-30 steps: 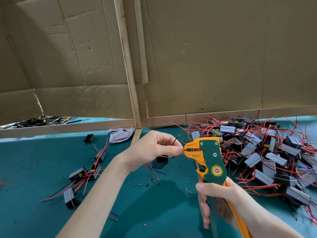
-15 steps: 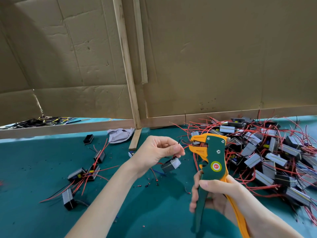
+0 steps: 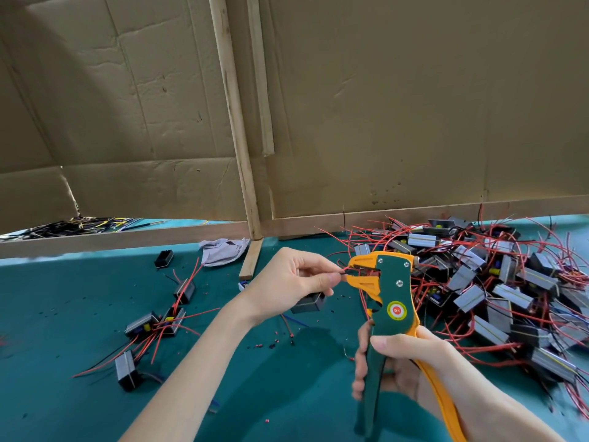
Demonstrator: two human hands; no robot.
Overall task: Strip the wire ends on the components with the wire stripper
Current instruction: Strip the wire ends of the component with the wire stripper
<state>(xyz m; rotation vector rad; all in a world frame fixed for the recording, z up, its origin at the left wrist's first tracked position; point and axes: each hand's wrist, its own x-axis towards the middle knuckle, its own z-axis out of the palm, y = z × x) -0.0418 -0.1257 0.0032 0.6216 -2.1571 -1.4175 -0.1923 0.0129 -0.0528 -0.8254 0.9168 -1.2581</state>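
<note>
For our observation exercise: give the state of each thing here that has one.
Green-and-orange wire stripper: upright, handles spread.
Left hand: pinching thin wire at stripper's mouth.
Right hand: gripping stripper handles.
Small grey box component: hanging under left hand.
Heap of grey wired components: tangled together.

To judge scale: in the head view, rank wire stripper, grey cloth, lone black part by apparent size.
1. wire stripper, though nearest the camera.
2. grey cloth.
3. black part.
</note>
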